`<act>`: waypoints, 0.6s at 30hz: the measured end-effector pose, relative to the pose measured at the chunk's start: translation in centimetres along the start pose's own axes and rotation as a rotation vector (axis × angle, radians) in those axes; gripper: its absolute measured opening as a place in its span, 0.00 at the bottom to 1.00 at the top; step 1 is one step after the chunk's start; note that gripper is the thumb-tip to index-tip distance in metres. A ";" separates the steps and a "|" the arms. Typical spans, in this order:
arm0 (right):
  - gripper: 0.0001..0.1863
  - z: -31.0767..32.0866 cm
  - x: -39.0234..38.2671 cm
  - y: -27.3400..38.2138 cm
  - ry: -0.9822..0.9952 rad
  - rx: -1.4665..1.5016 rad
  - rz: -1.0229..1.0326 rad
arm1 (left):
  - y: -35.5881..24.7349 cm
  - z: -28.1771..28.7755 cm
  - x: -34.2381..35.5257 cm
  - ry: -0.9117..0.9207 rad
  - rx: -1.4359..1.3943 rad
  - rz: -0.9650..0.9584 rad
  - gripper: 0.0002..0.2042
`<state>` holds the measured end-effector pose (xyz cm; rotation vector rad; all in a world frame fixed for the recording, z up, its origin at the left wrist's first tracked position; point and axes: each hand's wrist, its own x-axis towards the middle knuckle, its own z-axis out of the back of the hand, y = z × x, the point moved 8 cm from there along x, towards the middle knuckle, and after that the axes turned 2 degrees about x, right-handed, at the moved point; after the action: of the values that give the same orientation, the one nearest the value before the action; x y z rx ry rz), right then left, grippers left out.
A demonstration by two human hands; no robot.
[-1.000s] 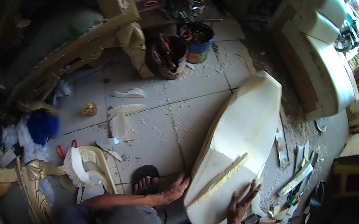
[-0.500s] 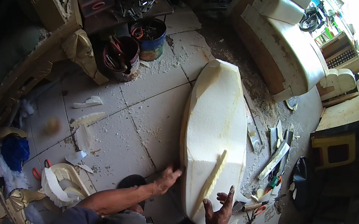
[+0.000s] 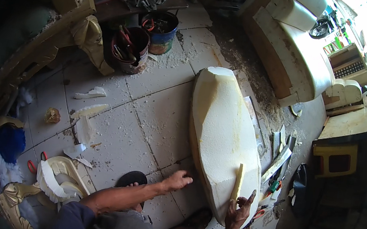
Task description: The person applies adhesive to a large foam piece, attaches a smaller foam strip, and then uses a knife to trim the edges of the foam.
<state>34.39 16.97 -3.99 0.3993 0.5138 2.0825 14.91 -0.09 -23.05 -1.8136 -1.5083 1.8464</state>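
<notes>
A long cream foam seat pad (image 3: 223,129), narrower and angled at its far end, lies lengthwise in front of me. My right hand (image 3: 239,212) is over its near part, thumb and fingers closed on the lower end of a thin yellowish foam strip (image 3: 239,181), with the index finger stretched out. The strip points away from me over the pad. My left hand (image 3: 177,181) hangs above the floor tiles, left of the pad and apart from it. Its fingers are curled in, with nothing visible in them.
Two buckets of tools, one dark red (image 3: 129,53) and one blue (image 3: 162,41), stand at the far left. A crumpled yellowish ball (image 3: 52,115) and foam offcuts (image 3: 90,93) lie on the tiles. Red-handled scissors (image 3: 253,221) are right of the pad, and a cream sofa (image 3: 290,54) stands beyond.
The foam strip, earlier lying along the pad's near part, is now in my right hand. The pad's near end has swung right. The crumpled ball, blurred before, now shows sharply.
</notes>
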 end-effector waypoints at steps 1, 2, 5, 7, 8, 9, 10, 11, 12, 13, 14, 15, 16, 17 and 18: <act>0.51 0.1 0.2 0.2 0.003 -0.008 0.014 | 0.9 1.3 0.8 -0.116 -0.026 0.017 0.24; 0.50 0.3 0.1 -0.6 -0.006 -0.007 0.033 | -0.2 1.5 1.5 -0.084 -0.134 0.001 0.23; 0.46 0.3 0.6 1.7 0.006 0.109 -0.008 | 0.1 5.3 4.1 -0.116 -0.370 -0.023 0.21; 0.46 1.4 0.5 2.2 -0.089 0.024 0.020 | -0.8 4.6 5.1 -0.065 -0.618 0.046 0.20; 0.46 1.7 0.4 2.5 -0.096 0.000 0.044 | -1.4 4.0 5.5 -0.042 -0.739 0.080 0.20; 0.47 1.8 0.4 2.6 -0.102 -0.024 0.070 | -2.4 3.3 5.7 -0.034 -0.812 0.053 0.20; 0.50 1.3 0.6 2.5 -0.079 -0.044 0.104 | -3.3 2.6 5.9 -0.026 -0.887 0.027 0.21; 0.49 0.8 1.0 3.6 -0.088 -0.063 0.181 | -3.9 2.3 6.0 -0.027 -0.962 -0.002 0.21; 0.50 0.2 1.0 2.7 -0.035 -0.035 0.153 | -3.4 2.5 6.8 -0.026 -0.957 -0.033 0.23; 0.51 -0.5 1.1 1.7 0.019 -0.007 0.125 | -2.6 2.5 7.2 -0.013 -0.952 -0.052 0.23; 0.52 -0.5 1.3 1.7 0.017 -0.070 0.167 | -2.6 2.4 7.1 -0.002 -0.945 -0.067 0.23; 0.52 -0.1 1.5 0.9 0.026 -0.026 0.090 | -2.5 2.4 7.1 0.010 -0.938 -0.083 0.24; 0.51 0.5 1.6 0.2 0.033 0.019 0.013 | -3.0 2.7 6.9 0.033 -0.957 -0.172 0.24; 0.51 1.0 1.7 -0.5 0.044 0.063 -0.066 | -3.0 2.5 6.4 0.042 -0.928 -0.165 0.24; 0.49 1.9 2.0 -0.7 0.019 0.060 -0.101 | -3.1 2.3 5.7 0.051 -0.903 -0.159 0.24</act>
<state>34.72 19.38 -2.52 0.3803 0.5968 1.9791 9.96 4.16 -25.19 -1.8978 -2.6321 1.0762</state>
